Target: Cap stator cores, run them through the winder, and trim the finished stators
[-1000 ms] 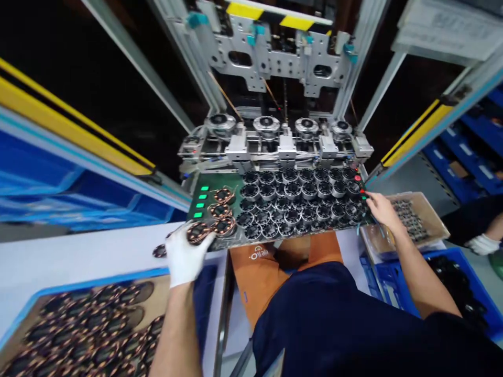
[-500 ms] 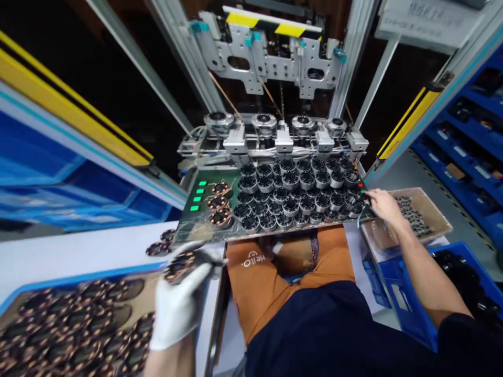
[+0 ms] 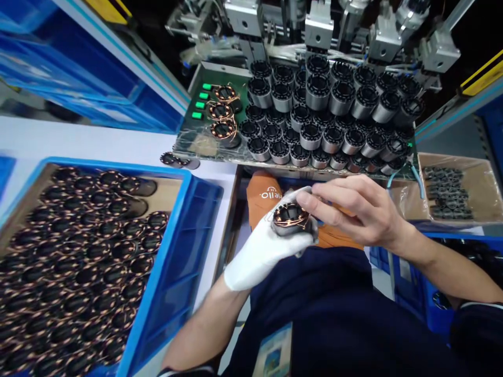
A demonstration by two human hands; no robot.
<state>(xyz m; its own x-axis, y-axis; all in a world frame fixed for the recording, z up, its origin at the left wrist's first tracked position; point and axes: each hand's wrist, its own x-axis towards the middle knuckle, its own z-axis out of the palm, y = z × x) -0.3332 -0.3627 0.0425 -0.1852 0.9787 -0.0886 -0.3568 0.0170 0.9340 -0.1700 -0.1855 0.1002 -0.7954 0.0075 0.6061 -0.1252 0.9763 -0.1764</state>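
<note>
My left hand [image 3: 261, 251], in a white glove, is wrapped round a copper-wound motor stator [image 3: 291, 219], held over my lap with its windings facing up. My bare right hand [image 3: 359, 212] reaches in from the right. Its thumb and fingertips are drawn together at the stator's right edge, by the gloved fingers; whether a wire end is between them I cannot make out. Beyond my hands, rows of unwound black-and-silver stators [image 3: 310, 135] stand on the green machine table [image 3: 196, 137]. Several wound stators [image 3: 223, 129] with loose copper ends stand on its left part.
At the left, a blue crate [image 3: 167, 272] holds many wound stators [image 3: 84, 272]. More stators [image 3: 173, 158] lie on the white surface. Cutters with blue handles [image 3: 415, 178] rest at the table's right edge, beside a box [image 3: 485, 180] of small grey parts. Winding machinery [image 3: 318, 32] stands behind.
My left hand has brought the stator from over the crate side to the middle. My right hand has left the table's right edge and come to the stator. The view has tilted down.
</note>
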